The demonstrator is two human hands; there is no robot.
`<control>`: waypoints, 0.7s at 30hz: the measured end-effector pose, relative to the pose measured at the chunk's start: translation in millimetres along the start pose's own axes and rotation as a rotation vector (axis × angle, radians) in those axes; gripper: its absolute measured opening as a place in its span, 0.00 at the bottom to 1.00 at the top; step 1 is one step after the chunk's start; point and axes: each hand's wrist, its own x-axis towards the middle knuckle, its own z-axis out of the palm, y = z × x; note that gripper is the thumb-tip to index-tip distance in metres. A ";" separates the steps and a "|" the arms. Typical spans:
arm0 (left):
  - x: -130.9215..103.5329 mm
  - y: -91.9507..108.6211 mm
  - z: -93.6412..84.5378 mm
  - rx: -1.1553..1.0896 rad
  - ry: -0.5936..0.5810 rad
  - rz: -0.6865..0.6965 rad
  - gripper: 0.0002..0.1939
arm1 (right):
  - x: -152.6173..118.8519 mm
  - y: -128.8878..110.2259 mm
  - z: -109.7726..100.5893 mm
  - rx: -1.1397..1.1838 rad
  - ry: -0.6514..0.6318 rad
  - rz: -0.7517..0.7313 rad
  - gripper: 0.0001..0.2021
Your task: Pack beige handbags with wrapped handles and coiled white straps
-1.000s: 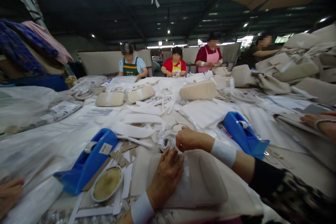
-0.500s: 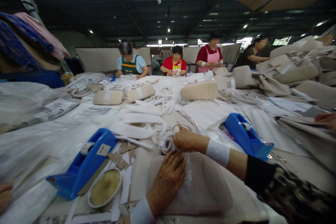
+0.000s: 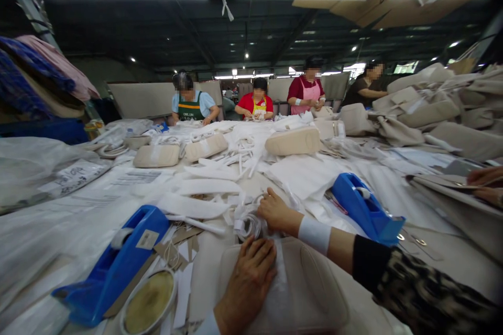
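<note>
My left hand (image 3: 249,277) lies flat, fingers stretched, on a light beige bag (image 3: 318,288) and the clear plastic film (image 3: 281,272) across it. The bag rests flat on the table at the bottom of the head view. Just beyond its far edge sits a coiled pale strap (image 3: 247,226) wrapped in clear plastic. My right hand (image 3: 277,212) is beside that coil, fingers bent and closed; whatever is between them is too small or hidden to name. White bands circle both wrists.
Blue tape dispensers stand left (image 3: 126,256) and right (image 3: 365,207). A round dish (image 3: 148,301) of yellowish stuff is near the left one. White foam strips (image 3: 196,204) lie ahead. Beige bags (image 3: 428,107) are heaped at right, where another person's hand (image 3: 487,175) works. Several people sit opposite.
The camera has tilted up a little, so the scene sits lower. My right hand's fingers have bent further in beside the coil. My left hand remains on the bag.
</note>
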 end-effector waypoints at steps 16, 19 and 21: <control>-2.9 -11.8 10.6 0.183 0.063 0.105 0.22 | -86.4 13.5 -43.5 0.151 0.412 0.519 0.08; -7.0 -31.5 21.6 0.204 0.194 0.235 0.22 | -180.8 -19.2 -12.1 0.318 0.561 0.605 0.12; -4.8 -47.8 34.4 0.161 0.294 0.315 0.22 | -261.5 -46.8 21.8 0.378 0.544 0.674 0.13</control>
